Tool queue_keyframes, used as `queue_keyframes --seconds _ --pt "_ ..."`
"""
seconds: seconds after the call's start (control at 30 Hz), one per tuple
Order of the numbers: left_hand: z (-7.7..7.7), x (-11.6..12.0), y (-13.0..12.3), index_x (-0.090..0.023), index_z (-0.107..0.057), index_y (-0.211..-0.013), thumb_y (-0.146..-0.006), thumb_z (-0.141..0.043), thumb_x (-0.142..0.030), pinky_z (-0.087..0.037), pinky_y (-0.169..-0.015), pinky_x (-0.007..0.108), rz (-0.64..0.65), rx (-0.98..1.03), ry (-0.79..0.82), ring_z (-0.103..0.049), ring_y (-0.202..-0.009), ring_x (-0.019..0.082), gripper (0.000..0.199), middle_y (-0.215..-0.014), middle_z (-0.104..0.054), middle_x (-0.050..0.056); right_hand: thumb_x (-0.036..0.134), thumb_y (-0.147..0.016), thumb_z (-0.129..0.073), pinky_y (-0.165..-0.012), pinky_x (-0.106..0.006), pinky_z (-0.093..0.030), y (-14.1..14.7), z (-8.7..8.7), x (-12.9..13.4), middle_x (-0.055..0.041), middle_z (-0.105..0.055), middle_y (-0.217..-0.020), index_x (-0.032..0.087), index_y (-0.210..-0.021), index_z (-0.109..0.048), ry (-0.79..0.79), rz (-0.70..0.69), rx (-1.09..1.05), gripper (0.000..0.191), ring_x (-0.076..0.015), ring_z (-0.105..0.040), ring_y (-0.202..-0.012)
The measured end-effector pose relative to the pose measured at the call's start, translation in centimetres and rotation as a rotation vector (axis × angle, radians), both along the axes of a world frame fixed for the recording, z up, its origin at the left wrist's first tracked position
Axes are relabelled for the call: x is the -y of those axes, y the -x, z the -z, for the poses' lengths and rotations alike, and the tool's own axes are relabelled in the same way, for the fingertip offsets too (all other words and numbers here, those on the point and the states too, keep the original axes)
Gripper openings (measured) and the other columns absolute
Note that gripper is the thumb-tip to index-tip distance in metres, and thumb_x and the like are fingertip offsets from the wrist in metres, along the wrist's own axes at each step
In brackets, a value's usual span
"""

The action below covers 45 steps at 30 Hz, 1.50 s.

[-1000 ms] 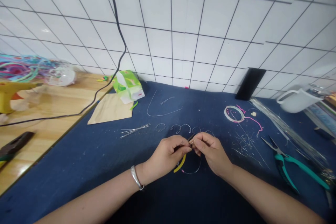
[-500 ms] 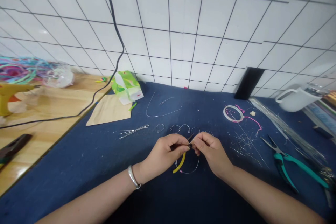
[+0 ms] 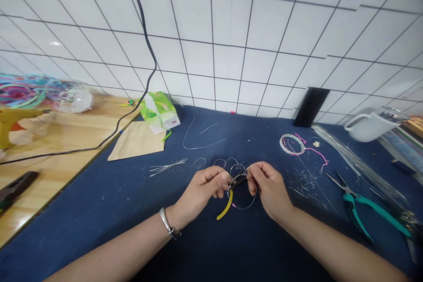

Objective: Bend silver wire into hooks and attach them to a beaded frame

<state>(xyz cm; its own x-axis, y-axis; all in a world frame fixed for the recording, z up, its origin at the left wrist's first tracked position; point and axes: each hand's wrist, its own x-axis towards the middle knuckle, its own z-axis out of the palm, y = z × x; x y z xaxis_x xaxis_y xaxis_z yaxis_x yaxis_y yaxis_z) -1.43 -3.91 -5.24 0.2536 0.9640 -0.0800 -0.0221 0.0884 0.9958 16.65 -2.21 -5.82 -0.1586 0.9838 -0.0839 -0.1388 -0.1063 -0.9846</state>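
My left hand (image 3: 203, 191) is pinched on the left side of a thin wire ring (image 3: 254, 202). Opposite it, my right hand (image 3: 269, 189) pinches the ring's upper right side, fingers curled. Small pink beads (image 3: 234, 205) sit on the ring's lower part. Under and behind the ring lie pliers with a yellow handle (image 3: 225, 208); their dark jaws are partly hidden. Just beyond my hands is a row of curled wire pieces (image 3: 232, 160). A separate wire loop (image 3: 200, 163) and a small bundle of straight wires (image 3: 168, 167) lie to the left.
Teal-handled long-nose pliers (image 3: 358, 200) lie open at right, near wire offcuts (image 3: 306, 178) and a round white lid (image 3: 281, 144) with pink bits. Behind stand a black block (image 3: 310, 106) and a white mug (image 3: 370, 127). A brown paper sheet (image 3: 132, 143) and a black cable (image 3: 150, 48) are left.
My hands have moved apart from where their fingertips met. The wire ring shows more fully between them, slightly further right, and the pliers' dark jaws are more visible.
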Motion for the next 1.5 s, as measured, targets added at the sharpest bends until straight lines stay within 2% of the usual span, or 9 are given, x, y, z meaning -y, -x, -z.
queue_keyframes --seconds 0.17,0.4,0.63,0.73,0.87,1.13,1.3,1.5 --pt "0.13 0.1 0.01 -0.014 -0.057 -0.068 -0.083 -0.052 -0.036 -0.035 -0.051 0.021 -0.054 -0.122 -0.026 -0.045 -0.051 0.007 0.027 -0.06 -0.053 -0.001 0.037 -0.084 -0.051 -0.046 -0.023 -0.036 -0.1 0.03 -0.21 0.0023 -0.052 -0.064 0.017 -0.074 -0.054 -0.007 0.015 0.002 0.022 -0.0065 -0.045 -0.048" --pt "0.26 0.18 -0.2 -0.015 -0.057 -0.077 -0.086 -0.048 -0.036 -0.038 -0.054 0.022 -0.13 0.022 0.001 -0.047 -0.054 0.008 0.023 -0.067 -0.056 0.0 0.037 -0.084 -0.05 -0.047 -0.023 -0.035 -0.19 0.05 -0.22 0.0019 -0.052 -0.065 0.017 -0.075 -0.053 0.008 0.033 -0.025 0.022 -0.0067 -0.045 -0.049" --pt "0.35 0.43 -0.37 -0.015 -0.057 -0.078 -0.086 -0.048 -0.033 -0.036 -0.055 0.022 -0.261 0.019 -0.073 -0.044 -0.055 0.008 0.022 -0.065 -0.053 -0.001 0.036 -0.084 -0.052 -0.045 -0.021 -0.031 -0.29 0.05 -0.25 0.0021 -0.051 -0.069 0.017 -0.074 -0.053 -0.003 0.056 -0.026 0.021 -0.0052 -0.041 -0.05" --pt "0.36 0.59 -0.55 -0.015 -0.055 -0.078 -0.085 -0.051 -0.032 -0.037 -0.054 0.021 -0.235 0.012 -0.066 -0.044 -0.056 0.008 0.019 -0.064 -0.052 -0.001 0.037 -0.084 -0.051 -0.043 -0.02 -0.03 -0.3 0.11 -0.23 0.0026 -0.05 -0.067 0.018 -0.075 -0.052 0.013 0.049 -0.044 0.021 -0.0054 -0.04 -0.049" --pt "0.36 0.59 -0.58 -0.016 -0.054 -0.077 -0.082 -0.055 -0.032 -0.036 -0.052 0.02 -0.163 -0.055 -0.046 -0.044 -0.055 0.009 0.017 -0.059 -0.05 -0.002 0.038 -0.084 -0.051 -0.046 -0.022 -0.036 -0.29 0.18 -0.27 0.0023 -0.051 -0.066 0.018 -0.075 -0.052 0.017 0.061 -0.043 0.022 -0.0065 -0.043 -0.05" --pt "0.19 0.17 -0.59 -0.016 -0.053 -0.075 -0.08 -0.057 -0.031 -0.035 -0.049 0.019 -0.139 -0.116 0.011 -0.044 -0.051 0.008 0.017 -0.056 -0.05 -0.004 0.039 -0.083 -0.052 -0.048 -0.022 -0.039 -0.3 -0.07 -0.22 0.0029 -0.049 -0.063 0.018 -0.076 -0.053 0.021 0.055 -0.086 0.022 -0.0073 -0.044 -0.05" --pt "0.23 0.19 -0.65 -0.016 -0.052 -0.075 -0.08 -0.057 -0.031 -0.03 -0.043 0.017 -0.182 -0.061 0.046 -0.037 -0.046 0.006 0.017 -0.051 -0.045 -0.006 0.039 -0.084 -0.051 -0.05 -0.022 -0.04 -0.33 -0.14 -0.2 0.0027 -0.05 -0.063 0.018 -0.077 -0.053 0.035 0.007 -0.097 0.022 -0.0076 -0.046 -0.051" --pt "0.31 0.21 -0.67 -0.016 -0.048 -0.075 -0.081 -0.056 -0.033 -0.033 -0.047 0.019 -0.237 0.046 0.038 -0.041 -0.048 0.007 0.019 -0.054 -0.048 -0.005 0.04 -0.085 -0.048 -0.049 -0.023 -0.039 -0.31 -0.17 -0.04 0.0017 -0.055 -0.066 0.018 -0.075 -0.053 0.02 -0.067 -0.014 0.024 -0.0079 -0.047 -0.05"
